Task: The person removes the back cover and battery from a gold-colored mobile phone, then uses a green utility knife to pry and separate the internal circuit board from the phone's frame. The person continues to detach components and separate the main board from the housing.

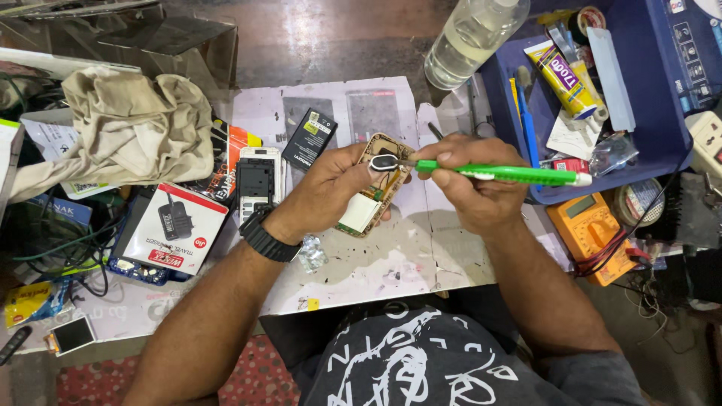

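Left hand (331, 188), centre of the frame, fingers curled around an opened phone chassis (374, 188) — tan circuit board side up, white block at its lower end, small dark oval part near the top. Black watch (263, 234) on that wrist.

Right hand (470, 184), just right of centre, fingers closed in a pen-style pinch on a green-handled tool (511, 174). Handle runs out to the right, white cap at its end; tip points left and sits on or right at the oval part on the board. Can't tell if it actually makes contact.

Both hands are held over a worn white work mat (361, 263), near the frame's middle.

Around them:
- Left of the chassis, on the mat: white phone shell (258, 180) with a dark empty bay; black battery (309, 140) just above it.
- Upper left: crumpled beige cloth (128, 128).
- Lower left: white and red charger box (174, 227), tangle of green and black cables beside it.
- Top centre-right: clear plastic bottle (474, 34) lying tilted.
- Upper right: blue tray (654, 113) with a yellow glue tube (565, 79), tape and small bits.
- Right edge, below the tray: orange multimeter (594, 234) with red and black leads.
- Small crumpled foil piece (311, 253) on the mat just under the left wrist.
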